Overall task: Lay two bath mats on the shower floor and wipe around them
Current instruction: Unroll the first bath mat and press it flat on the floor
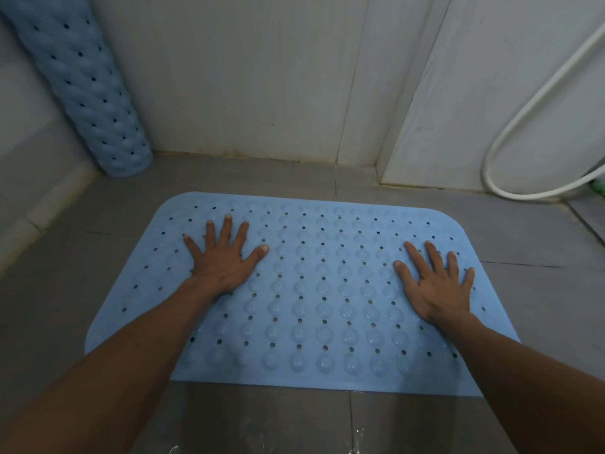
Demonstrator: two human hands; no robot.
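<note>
Pale blue rubber, dimpled and punched with rows of small holes, covered the middle of the grey tiled floor (540,290): one bath mat (311,290) lay flat and unrolled, its long sides running left to right in front of you. Your left hand (222,257) pressed palm-down on the mat's left part, fingers straight and spread wide, holding nothing. Your right hand (438,283) pressed the same way near the right edge, fingers straight and fanned, its little finger close to the mat's rounded far right corner.

The mat's far edge stopped short of the back wall (245,77), leaving a strip of bare tile between them. Bare floor also showed to the left of the mat, up to the raised ledge along the left wall, and to the right, where a wider band of tile ran toward the corner. The near edge lay just beyond a grout line, with wet-looking tile between it and you.

The second bath mat (88,93), same blue, stood rolled up and leaning in the far left corner, its lower end on the floor, well apart from the flat one. A white shower hose (510,132) looped down the right wall, its bend near the floor.
</note>
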